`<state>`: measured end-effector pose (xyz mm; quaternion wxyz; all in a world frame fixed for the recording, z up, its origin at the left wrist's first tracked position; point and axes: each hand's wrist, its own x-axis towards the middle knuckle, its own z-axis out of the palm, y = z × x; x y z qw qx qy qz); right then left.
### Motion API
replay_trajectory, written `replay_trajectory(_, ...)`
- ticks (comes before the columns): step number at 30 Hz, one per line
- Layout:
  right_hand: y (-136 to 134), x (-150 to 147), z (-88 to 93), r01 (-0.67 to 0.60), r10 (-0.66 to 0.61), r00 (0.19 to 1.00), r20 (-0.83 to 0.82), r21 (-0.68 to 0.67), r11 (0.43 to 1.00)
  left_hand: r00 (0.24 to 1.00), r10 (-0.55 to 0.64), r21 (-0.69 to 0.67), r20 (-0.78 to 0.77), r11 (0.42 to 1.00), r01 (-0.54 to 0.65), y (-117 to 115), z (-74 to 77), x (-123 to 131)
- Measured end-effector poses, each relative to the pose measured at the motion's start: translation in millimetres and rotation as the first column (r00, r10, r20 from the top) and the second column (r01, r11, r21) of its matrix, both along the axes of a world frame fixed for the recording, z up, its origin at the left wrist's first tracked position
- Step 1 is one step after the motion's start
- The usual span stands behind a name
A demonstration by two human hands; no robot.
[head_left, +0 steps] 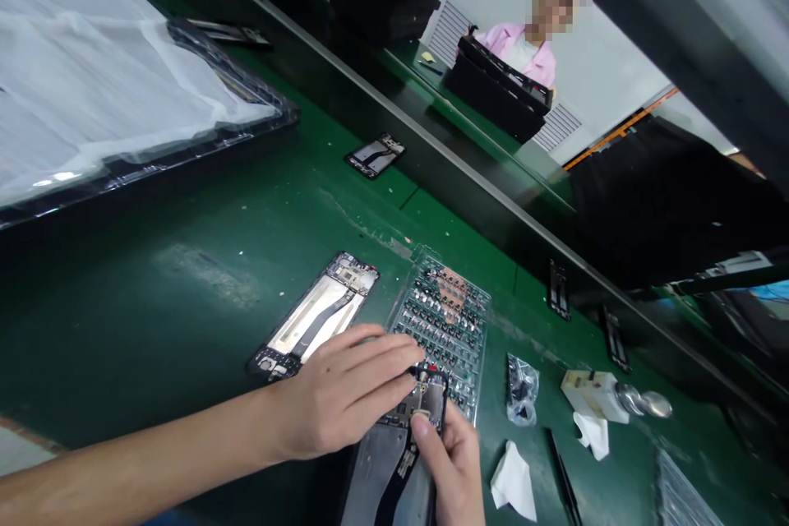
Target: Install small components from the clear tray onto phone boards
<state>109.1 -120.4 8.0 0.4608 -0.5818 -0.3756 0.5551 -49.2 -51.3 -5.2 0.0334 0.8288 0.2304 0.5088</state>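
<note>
My right hand (454, 460) grips an opened phone (394, 468) from its right side, the thumb pressing on the circuit board near the top. A dark flex cable runs down the phone's grey body. My left hand (351, 394) curves over the phone's upper left edge, fingers together and fingertips at its top corner; its thumb is hidden. Just beyond the left hand lies a second opened phone (320, 312), its board and flex cable facing up. Partly behind the held phone is a clear plastic tray (484, 329) with rows of small parts.
Black tweezers (562, 477), a white tissue (514, 481), a small plastic bag (522, 390) and a white box (595, 394) lie right. Another opened phone (376, 154) lies farther back. A wrapped black tray (246, 119) stands left. Across the bench, a person (523, 53) holds a black crate (496, 90).
</note>
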Motion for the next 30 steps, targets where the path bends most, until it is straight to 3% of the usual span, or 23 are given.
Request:
replay_trajectory(4,1.1,1.2,2.2,-0.013,0.012,0.999,-0.042,-0.03,0.999,0.993,-0.011,0.029,-0.113,0.999,0.015,-0.7,-0.4,-3.8)
replay_trajectory(10,2.1,2.1,2.5,0.016,-0.015,1.0,0.008,-0.038,0.999,0.971,-0.176,-0.162,-0.163,0.975,0.15,-1.9,1.7,-8.5)
replay_trajectory(16,6.2,-0.8,5.9,0.028,-0.029,0.999,-0.032,-0.031,0.999,0.965,-0.207,-0.309,-0.16,0.939,0.15,0.1,8.6,-7.7)
replay_trajectory(18,7.5,-1.6,6.0,0.044,-0.048,0.996,-0.078,-0.042,0.998,0.983,-0.182,-0.524,0.0,0.838,0.155,0.4,13.2,-6.6)
replay_trajectory(19,8.0,-1.9,5.5,0.057,-0.061,0.993,-0.097,-0.049,0.997,0.981,-0.166,-0.667,0.096,0.721,0.187,0.6,14.7,-5.7)
replay_trajectory(21,8.7,-2.1,3.8,0.082,-0.088,0.991,-0.105,-0.055,0.995,0.943,-0.169,-0.876,0.287,0.352,0.33,0.8,14.7,-2.8)
replay_trajectory(22,9.0,-1.9,2.7,0.09,-0.095,0.991,-0.096,-0.056,0.994,0.907,-0.181,-0.9,0.379,0.157,0.407,0.7,13.1,-0.9)
replay_trajectory(23,9.3,-1.4,1.4,0.093,-0.097,0.992,-0.076,-0.051,0.994,0.867,-0.193,-0.883,0.459,0.004,0.468,0.3,10.7,1.2)
replay_trajectory(24,9.6,-0.4,0.2,0.097,-0.098,0.994,-0.044,-0.04,0.994,0.837,-0.197,-0.859,0.511,-0.084,0.504,-0.4,7.9,3.3)
replay_trajectory(25,9.9,0.9,-1.0,0.105,-0.105,0.994,-0.005,-0.026,0.994,0.831,-0.196,-0.854,0.52,-0.109,0.509,-1.3,5.1,5.2)
replay_trajectory(26,10.4,2.7,-2.1,0.115,-0.115,0.992,0.045,-0.007,0.993,0.85,-0.192,-0.871,0.491,-0.082,0.484,-2.5,2.8,6.7)
replay_trajectory(30,13.1,12.1,-5.4,0.088,-0.111,0.945,0.307,0.089,0.992,0.946,-0.181,-0.947,0.269,0.128,0.294,-7.7,0.1,7.0)
